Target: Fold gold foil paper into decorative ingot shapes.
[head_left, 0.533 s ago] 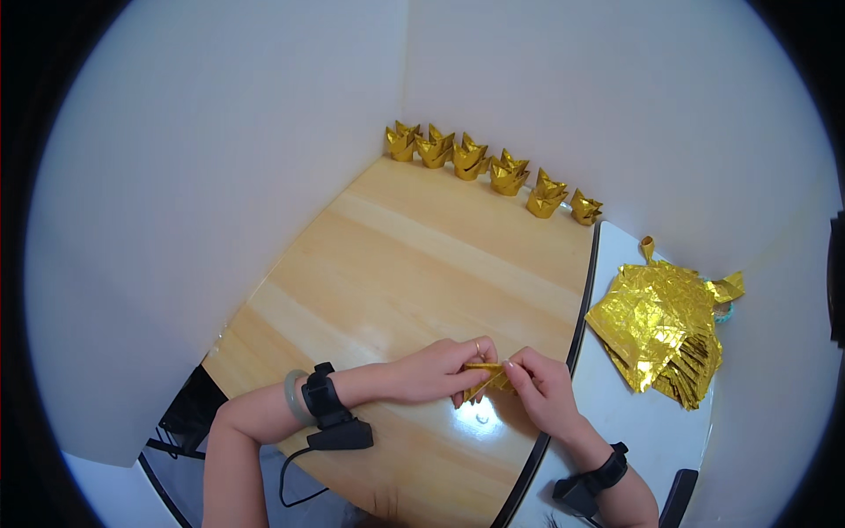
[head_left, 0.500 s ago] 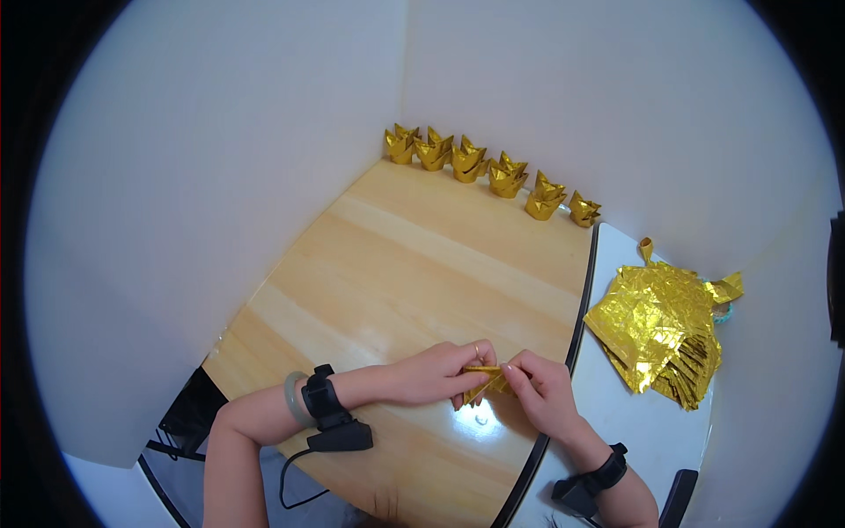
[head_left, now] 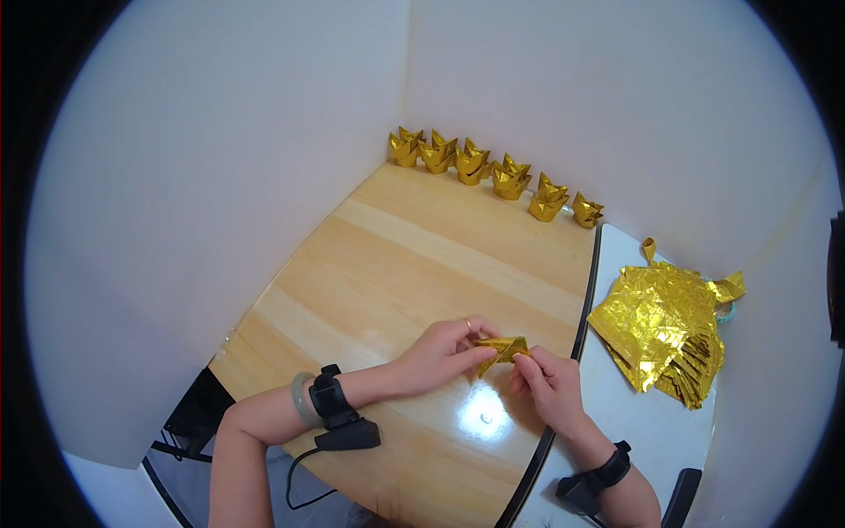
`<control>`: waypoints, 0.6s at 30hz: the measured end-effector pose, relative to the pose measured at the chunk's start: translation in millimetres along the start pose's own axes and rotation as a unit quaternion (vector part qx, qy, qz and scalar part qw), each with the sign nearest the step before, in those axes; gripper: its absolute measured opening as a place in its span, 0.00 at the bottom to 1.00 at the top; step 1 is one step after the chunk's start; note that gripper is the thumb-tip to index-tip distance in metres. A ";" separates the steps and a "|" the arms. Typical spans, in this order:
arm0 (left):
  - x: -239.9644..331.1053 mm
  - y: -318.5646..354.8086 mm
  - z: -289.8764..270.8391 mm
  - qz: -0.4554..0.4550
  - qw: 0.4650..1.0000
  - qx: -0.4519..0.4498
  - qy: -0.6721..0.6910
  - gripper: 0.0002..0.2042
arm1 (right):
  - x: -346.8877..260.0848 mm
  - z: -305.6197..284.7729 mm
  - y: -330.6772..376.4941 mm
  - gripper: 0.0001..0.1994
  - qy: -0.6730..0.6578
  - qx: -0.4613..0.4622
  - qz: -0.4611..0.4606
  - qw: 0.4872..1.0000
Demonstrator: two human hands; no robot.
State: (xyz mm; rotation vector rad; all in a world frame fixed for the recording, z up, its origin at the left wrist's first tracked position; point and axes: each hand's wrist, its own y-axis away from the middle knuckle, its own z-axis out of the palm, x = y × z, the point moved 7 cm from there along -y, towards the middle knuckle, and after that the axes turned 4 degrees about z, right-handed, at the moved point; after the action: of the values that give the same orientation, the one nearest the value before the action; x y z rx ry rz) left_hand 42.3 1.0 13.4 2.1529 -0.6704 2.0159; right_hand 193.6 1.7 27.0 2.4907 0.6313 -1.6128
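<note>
Between my two hands is a partly folded piece of gold foil paper [head_left: 503, 350], held above the wooden table near its front. My left hand [head_left: 445, 354] pinches its left end between thumb and fingers; a ring is on one finger. My right hand [head_left: 549, 384] grips the right end with thumb and fingertips. The fingers cover parts of the folds. Along the back wall stand several folded gold paper ingots [head_left: 472, 163] in a row. To the right, a fanned stack of gold foil sheets [head_left: 656, 321] lies on a white table.
The wooden table [head_left: 378, 264] has a dark edge strip [head_left: 583, 308] on its right, beside the white table [head_left: 607, 387]. Pale walls [head_left: 220, 158] rise at the left and back. Behind the foil stack, part of a teal ring-shaped thing [head_left: 725, 312] shows. A cable [head_left: 295, 488] hangs from the left wrist's black device.
Both hands have lifted slightly away from me with the foil paper. It has turned, so that more of its folded face shows. The view has shifted slightly.
</note>
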 end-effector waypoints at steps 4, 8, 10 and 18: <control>31.1 0.7 -13.4 0.120 0.973 0.121 -0.158 0.09 | -8.6 -6.3 1.6 0.12 0.107 0.038 -0.043 0.993; 48.2 5.0 -8.5 0.233 0.925 0.112 -0.277 0.08 | -13.2 -3.3 2.5 0.10 0.141 0.040 -0.081 0.986; 46.3 4.2 -9.6 0.210 0.931 0.122 -0.271 0.07 | -22.5 -3.4 3.5 0.08 0.190 0.070 -0.159 0.966; 53.3 9.1 -9.2 0.263 0.918 0.141 -0.260 0.09 | -36.1 -6.7 9.1 0.06 0.258 0.141 -0.270 0.917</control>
State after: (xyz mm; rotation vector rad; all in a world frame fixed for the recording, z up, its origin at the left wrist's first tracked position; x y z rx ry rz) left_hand 31.1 -16.2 64.3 2.9929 -1.2027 1.8255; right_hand 190.3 -14.8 60.9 3.2000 1.3357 -1.2139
